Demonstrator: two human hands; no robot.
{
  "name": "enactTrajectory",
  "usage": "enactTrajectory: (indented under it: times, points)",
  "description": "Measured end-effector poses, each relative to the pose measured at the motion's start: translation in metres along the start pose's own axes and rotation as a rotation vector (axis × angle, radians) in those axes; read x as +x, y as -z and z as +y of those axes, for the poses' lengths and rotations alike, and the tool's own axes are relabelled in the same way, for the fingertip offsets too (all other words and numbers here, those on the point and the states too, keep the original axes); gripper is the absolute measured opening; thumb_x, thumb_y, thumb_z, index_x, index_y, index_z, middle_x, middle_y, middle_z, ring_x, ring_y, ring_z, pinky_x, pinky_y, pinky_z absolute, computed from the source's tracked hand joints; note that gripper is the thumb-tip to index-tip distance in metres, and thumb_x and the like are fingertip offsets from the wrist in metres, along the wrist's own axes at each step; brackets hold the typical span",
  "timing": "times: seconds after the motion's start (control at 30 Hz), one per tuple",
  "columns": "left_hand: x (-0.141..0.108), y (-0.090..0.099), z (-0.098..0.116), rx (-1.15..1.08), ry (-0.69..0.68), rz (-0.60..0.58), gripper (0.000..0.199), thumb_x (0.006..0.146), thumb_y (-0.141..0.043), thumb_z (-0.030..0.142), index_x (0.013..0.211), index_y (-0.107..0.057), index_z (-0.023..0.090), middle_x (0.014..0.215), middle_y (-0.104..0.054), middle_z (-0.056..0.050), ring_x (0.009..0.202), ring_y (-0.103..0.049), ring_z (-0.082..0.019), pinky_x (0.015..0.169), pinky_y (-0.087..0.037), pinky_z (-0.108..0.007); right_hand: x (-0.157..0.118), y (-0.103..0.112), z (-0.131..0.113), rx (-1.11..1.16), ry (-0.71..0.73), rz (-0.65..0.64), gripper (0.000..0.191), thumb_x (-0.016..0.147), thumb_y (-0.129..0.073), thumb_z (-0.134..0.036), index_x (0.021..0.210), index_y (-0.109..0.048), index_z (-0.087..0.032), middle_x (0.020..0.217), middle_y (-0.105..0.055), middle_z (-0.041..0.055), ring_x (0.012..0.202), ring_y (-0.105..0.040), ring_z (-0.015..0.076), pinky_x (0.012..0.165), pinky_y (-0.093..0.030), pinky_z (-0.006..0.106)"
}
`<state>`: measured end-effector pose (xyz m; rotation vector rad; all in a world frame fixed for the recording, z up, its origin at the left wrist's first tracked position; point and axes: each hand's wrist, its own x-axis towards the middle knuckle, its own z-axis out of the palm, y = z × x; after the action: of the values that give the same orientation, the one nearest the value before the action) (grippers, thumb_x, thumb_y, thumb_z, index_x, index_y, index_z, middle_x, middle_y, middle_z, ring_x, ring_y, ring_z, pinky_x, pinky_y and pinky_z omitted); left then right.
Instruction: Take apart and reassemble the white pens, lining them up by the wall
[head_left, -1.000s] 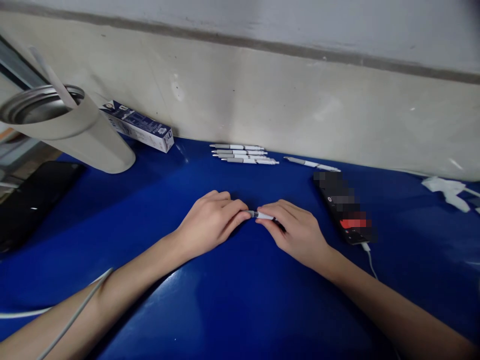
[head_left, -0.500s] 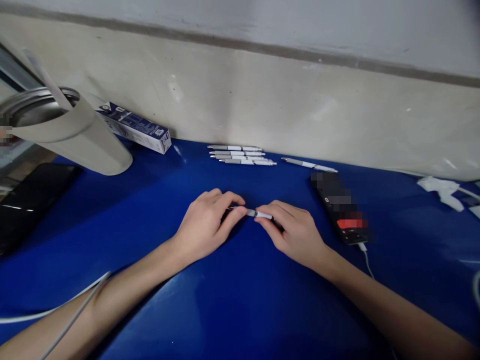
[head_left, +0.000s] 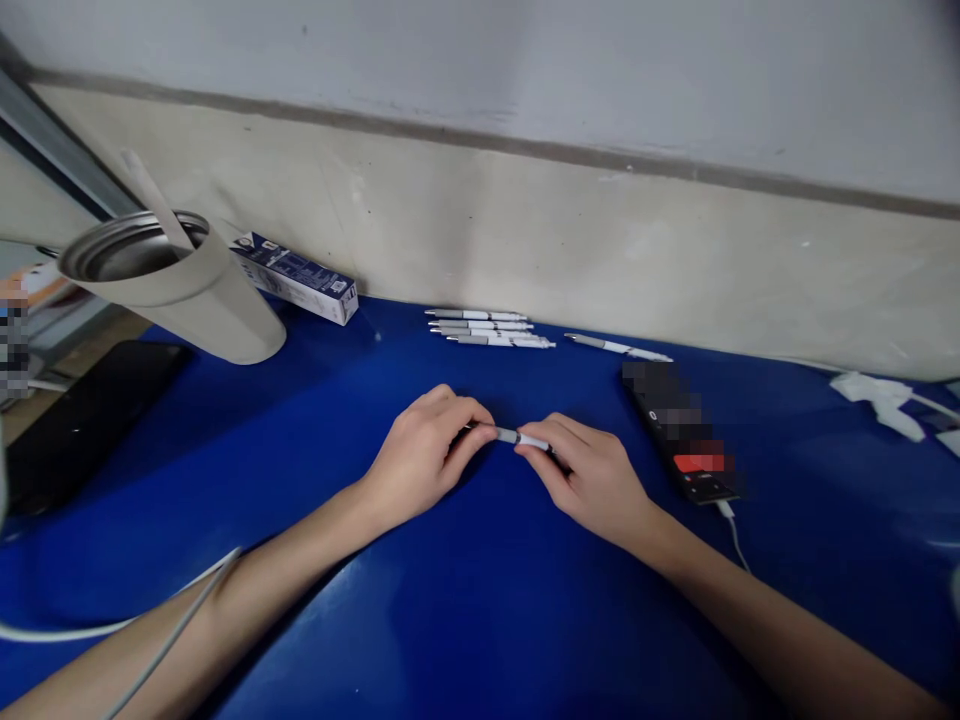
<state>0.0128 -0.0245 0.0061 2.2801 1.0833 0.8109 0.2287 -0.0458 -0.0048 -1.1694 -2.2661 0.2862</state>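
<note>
Soft, even indoor light fills the scene, with a pale streak of glare across the glossy blue tabletop [head_left: 322, 600] and only faint, soft-edged shadows beneath the left hand [head_left: 420, 452] and right hand [head_left: 592, 478]. The wide lens bends the cream wall [head_left: 525, 250] towards the frame edges, while the phone [head_left: 679, 430] is blurred into coarse blocks; everything else stays fairly sharp.

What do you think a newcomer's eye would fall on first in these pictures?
The glossy blue tabletop stands out first, with both hands at its centre: the left hand and right hand hold a white-and-grey pen between them. Beyond them, a row of similar pens lies near the wall, and a large beige tumbler stands at the upper left.
</note>
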Motion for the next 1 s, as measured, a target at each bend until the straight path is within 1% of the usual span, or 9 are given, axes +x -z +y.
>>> enactTrajectory:
  times: [0.1, 0.2, 0.3, 0.47, 0.6, 0.67, 0.8, 0.9, 1.0]
  points:
    - [0.000, 0.000, 0.000, -0.031, -0.082, 0.029, 0.012, 0.094, -0.049, 0.024, 0.097, -0.059, 0.019, 0.093, -0.063, -0.004, 0.088, -0.052, -0.018, 0.078, -0.043, -0.032, 0.000, 0.000, 0.000, 0.010, -0.005, -0.005, 0.015, 0.094, -0.048, -0.021, 0.098, -0.062, -0.018, 0.079, -0.062, 0.0022, 0.067, -0.054, 0.0117, 0.062, -0.040, 0.025]
    - [0.000, 0.000, 0.001, -0.023, -0.020, 0.059, 0.015, 0.093, -0.052, 0.030, 0.100, -0.058, 0.019, 0.095, -0.063, -0.005, 0.089, -0.053, -0.019, 0.079, -0.044, -0.034, 0.000, 0.000, 0.000, 0.021, -0.022, -0.018, 0.017, 0.095, -0.046, -0.022, 0.098, -0.062, -0.018, 0.079, -0.062, 0.0024, 0.067, -0.054, 0.0120, 0.062, -0.040, 0.025]
    - [0.001, -0.001, 0.000, 0.007, 0.060, 0.029, 0.018, 0.095, -0.048, 0.033, 0.095, -0.060, 0.020, 0.086, -0.063, -0.004, 0.083, -0.053, -0.018, 0.074, -0.044, -0.033, 0.000, 0.000, 0.000, 0.016, -0.027, -0.019, 0.018, 0.095, -0.046, -0.023, 0.097, -0.062, -0.019, 0.079, -0.062, 0.0023, 0.067, -0.054, 0.0118, 0.063, -0.041, 0.025]
    - [0.000, 0.001, 0.001, -0.032, -0.039, 0.016, 0.011, 0.094, -0.050, 0.026, 0.095, -0.058, 0.019, 0.092, -0.063, -0.004, 0.088, -0.053, -0.018, 0.078, -0.044, -0.033, -0.002, -0.001, 0.000, 0.021, -0.024, -0.007, 0.017, 0.095, -0.046, -0.022, 0.096, -0.062, -0.018, 0.080, -0.062, 0.0025, 0.067, -0.053, 0.0113, 0.063, -0.041, 0.024]
    - [-0.001, 0.000, 0.000, -0.003, 0.042, 0.018, 0.015, 0.094, -0.050, 0.030, 0.099, -0.059, 0.020, 0.089, -0.063, -0.003, 0.084, -0.054, -0.018, 0.075, -0.045, -0.032, -0.002, -0.001, 0.001, 0.005, -0.016, 0.002, 0.017, 0.095, -0.046, -0.022, 0.095, -0.062, -0.018, 0.081, -0.062, 0.0026, 0.068, -0.054, 0.0116, 0.064, -0.041, 0.025]
    - [0.002, -0.001, -0.001, 0.004, 0.029, -0.001, 0.016, 0.095, -0.047, 0.029, 0.096, -0.060, 0.020, 0.086, -0.063, -0.003, 0.082, -0.054, -0.018, 0.073, -0.045, -0.032, -0.002, -0.001, 0.001, 0.001, -0.013, 0.005, 0.017, 0.095, -0.046, -0.022, 0.094, -0.062, -0.018, 0.080, -0.062, 0.0021, 0.068, -0.055, 0.0114, 0.064, -0.041, 0.024]
    - [0.006, 0.004, 0.010, 0.072, -0.047, 0.027, 0.013, 0.092, -0.051, 0.024, 0.101, -0.060, 0.020, 0.100, -0.064, -0.007, 0.098, -0.053, -0.021, 0.083, -0.047, -0.038, -0.002, 0.000, 0.000, 0.019, -0.014, 0.015, 0.017, 0.095, -0.046, -0.022, 0.095, -0.062, -0.018, 0.082, -0.063, 0.0022, 0.070, -0.057, 0.0116, 0.065, -0.042, 0.024]
    - [-0.024, 0.024, 0.039, 0.127, 0.079, 0.066, 0.036, 0.085, -0.057, 0.026, 0.121, -0.055, 0.028, 0.120, -0.060, -0.007, 0.113, -0.050, -0.027, 0.092, -0.044, -0.048, -0.001, 0.001, 0.000, 0.041, -0.010, 0.025, 0.017, 0.095, -0.046, -0.023, 0.095, -0.062, -0.018, 0.081, -0.063, 0.0026, 0.069, -0.057, 0.0119, 0.065, -0.042, 0.024]
    - [-0.090, 0.048, 0.072, -0.143, 0.255, -0.097, 0.035, 0.082, -0.057, 0.035, 0.113, -0.059, 0.051, 0.115, -0.065, 0.007, 0.104, -0.058, -0.027, 0.074, -0.051, -0.045, 0.000, 0.002, 0.000, 0.072, -0.004, 0.035, 0.016, 0.095, -0.047, -0.023, 0.095, -0.061, -0.018, 0.080, -0.062, 0.0021, 0.066, -0.054, 0.0112, 0.062, -0.040, 0.024]
